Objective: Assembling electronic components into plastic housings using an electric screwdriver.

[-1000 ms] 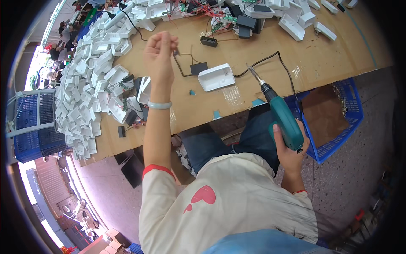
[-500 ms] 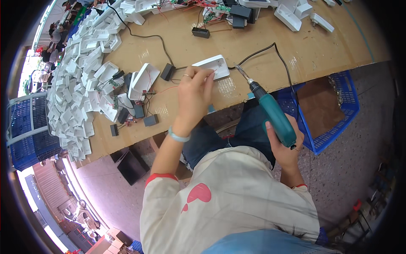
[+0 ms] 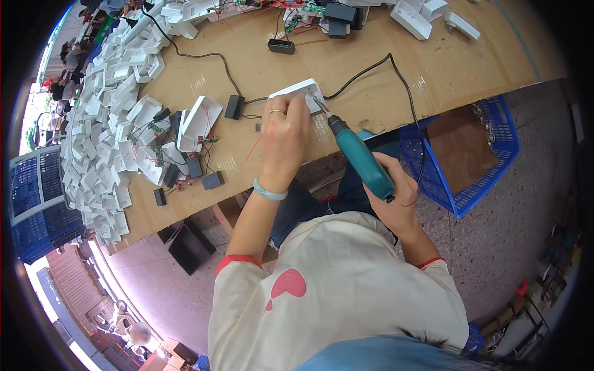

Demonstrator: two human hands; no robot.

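Note:
A shallow white plastic case [image 3: 296, 87] lies open on the table in front of me. My left hand [image 3: 286, 128] is closed in a pinch over its near side; whatever its fingertips hold is hidden. Wrapped around a teal electric screwdriver [image 3: 364, 162] is my right hand [image 3: 397, 188]. The screwdriver's metal bit points up and left, its tip at the right end of the case, close to my left fingertips. A black box-shaped part [image 3: 234, 107] on a dark lead sits left of the case.
White cases [image 3: 102, 136] heap up along the left. Circuit boards with wires [image 3: 150, 130] lie among some of them, and more wired parts [image 3: 309, 9] at the far edge. A black cord [image 3: 390, 57] crosses the cardboard-covered table [image 3: 464, 74]. A blue crate [image 3: 461, 201] stands at right.
My right hand has brought the screwdriver left, its tip from beside the case to the case's right end. My left hand has turned, its fingers more curled over the case.

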